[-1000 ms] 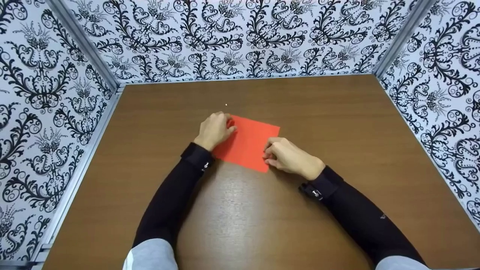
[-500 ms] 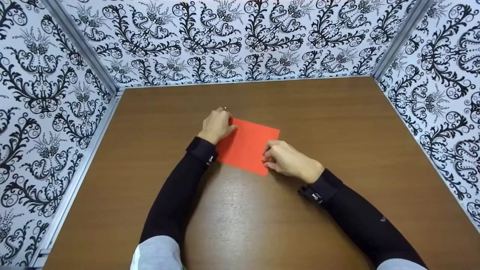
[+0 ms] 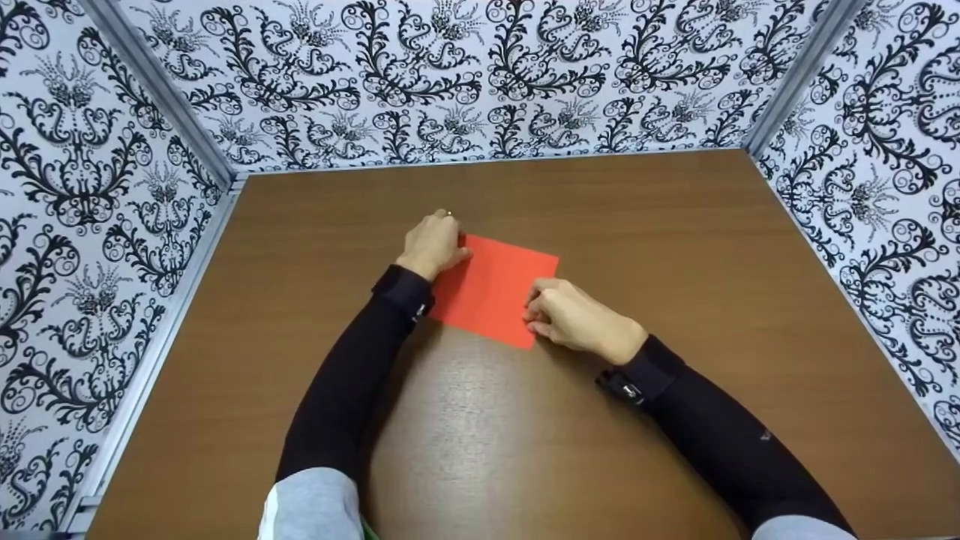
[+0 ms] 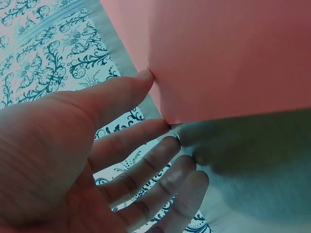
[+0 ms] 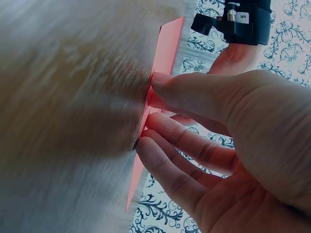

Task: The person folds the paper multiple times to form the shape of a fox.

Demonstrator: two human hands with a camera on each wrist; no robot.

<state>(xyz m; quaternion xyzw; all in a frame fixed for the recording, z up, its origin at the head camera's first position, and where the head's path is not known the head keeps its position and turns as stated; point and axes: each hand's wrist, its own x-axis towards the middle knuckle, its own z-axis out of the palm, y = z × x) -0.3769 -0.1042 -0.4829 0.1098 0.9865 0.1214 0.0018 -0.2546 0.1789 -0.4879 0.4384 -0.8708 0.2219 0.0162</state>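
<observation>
One square sheet of red paper (image 3: 495,289) lies on the table in the head view. My left hand (image 3: 433,244) is at its far left corner. In the left wrist view the thumb (image 4: 143,77) touches the side edge of the paper (image 4: 223,53), and the index fingertip meets the corner; the other fingers are spread and nearly straight. At the right edge rests my right hand (image 3: 574,315), its fingers loosely bent. The right wrist view shows its thumb (image 5: 194,92) and fingertips (image 5: 150,148) touching the paper's edge at the table surface. The right index finger is partly hidden.
Brown wood-grain table (image 3: 465,450) beneath the paper. A patterned back wall (image 3: 480,82) and side walls with metal corner posts enclose it. A tiny white speck (image 3: 449,214) shows by the left fingers. Black sleeves cover both forearms, with dark wrist straps.
My left hand has moved slightly toward the paper's far left corner, and the raised bit of edge under it no longer shows. The right hand stays at the right edge.
</observation>
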